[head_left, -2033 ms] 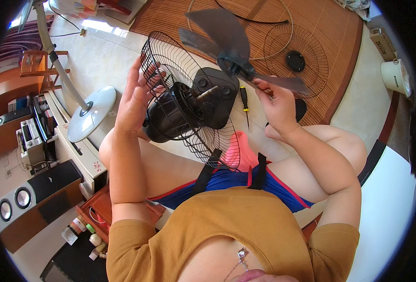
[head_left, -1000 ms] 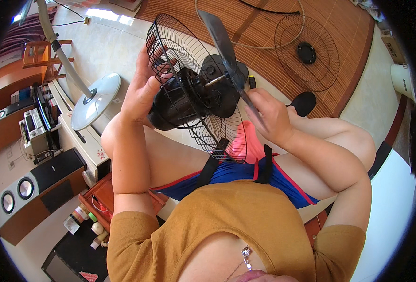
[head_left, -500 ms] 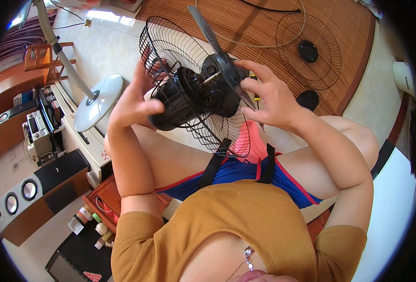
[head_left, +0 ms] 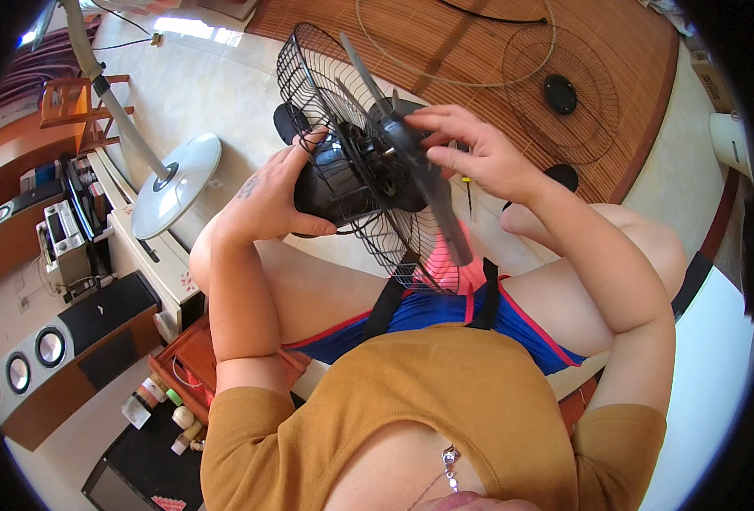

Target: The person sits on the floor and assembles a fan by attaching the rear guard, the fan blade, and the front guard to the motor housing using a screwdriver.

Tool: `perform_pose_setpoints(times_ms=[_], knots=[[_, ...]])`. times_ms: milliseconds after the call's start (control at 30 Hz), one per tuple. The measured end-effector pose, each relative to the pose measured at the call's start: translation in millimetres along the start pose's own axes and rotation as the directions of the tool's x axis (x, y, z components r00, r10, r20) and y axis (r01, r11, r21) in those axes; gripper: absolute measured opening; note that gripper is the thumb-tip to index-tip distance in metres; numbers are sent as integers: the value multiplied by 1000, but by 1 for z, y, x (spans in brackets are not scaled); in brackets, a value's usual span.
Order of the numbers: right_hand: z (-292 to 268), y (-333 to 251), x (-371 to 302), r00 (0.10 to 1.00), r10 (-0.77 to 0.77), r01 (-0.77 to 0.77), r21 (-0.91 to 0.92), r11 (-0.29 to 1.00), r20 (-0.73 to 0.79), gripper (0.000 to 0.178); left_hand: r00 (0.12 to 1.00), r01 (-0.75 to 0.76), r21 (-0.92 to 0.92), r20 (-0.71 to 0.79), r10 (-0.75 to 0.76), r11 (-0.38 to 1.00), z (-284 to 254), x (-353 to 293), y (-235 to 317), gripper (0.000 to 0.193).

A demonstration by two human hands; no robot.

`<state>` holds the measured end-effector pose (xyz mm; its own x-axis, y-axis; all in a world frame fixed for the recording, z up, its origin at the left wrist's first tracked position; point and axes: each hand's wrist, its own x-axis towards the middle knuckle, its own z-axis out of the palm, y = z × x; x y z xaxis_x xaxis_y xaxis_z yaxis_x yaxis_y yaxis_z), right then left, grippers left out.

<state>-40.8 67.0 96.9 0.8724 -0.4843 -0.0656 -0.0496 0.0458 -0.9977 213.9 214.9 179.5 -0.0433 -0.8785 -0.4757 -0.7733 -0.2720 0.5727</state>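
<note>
A black electric fan head is held up in front of me above my lap. My left hand [head_left: 270, 192] is wrapped round its motor housing [head_left: 332, 192], behind the rear wire grille [head_left: 304, 64]. With my right hand [head_left: 475, 149] I grip the hub of the dark fan blade [head_left: 447, 217] between thumb and fingers. The hub sits over the metal shaft, close in front of the grille's centre. The blade stands edge-on to me. Part of the fan's black base shows behind the hub, mostly hidden by the blade and grille.
The round front grille [head_left: 560, 94] lies on the brown bamboo mat [head_left: 445, 43], beside a pale hoop [head_left: 470, 83]. A thin tool with some yellow [head_left: 469, 192] lies on the floor beyond my right knee. At left stand a round grey stand base [head_left: 177, 183] and speakers [head_left: 79, 341].
The blade has moved inward along the shaft toward the grille, and less shaft shows. The fan head has shifted slightly right. My left hand now wraps the motor housing more closely.
</note>
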Motion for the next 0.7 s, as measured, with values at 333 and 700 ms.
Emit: perform_pose_setpoints(times_ms=[333, 700], knots=[[10, 6, 5, 999, 28, -28, 14, 1000, -31, 43, 999, -35, -49, -39, 33, 998, 4, -1, -12, 109], [10, -2, 2, 997, 42, -52, -143, 988, -67, 51, 999, 35, -446, 23, -27, 894, 10, 3, -9, 114]])
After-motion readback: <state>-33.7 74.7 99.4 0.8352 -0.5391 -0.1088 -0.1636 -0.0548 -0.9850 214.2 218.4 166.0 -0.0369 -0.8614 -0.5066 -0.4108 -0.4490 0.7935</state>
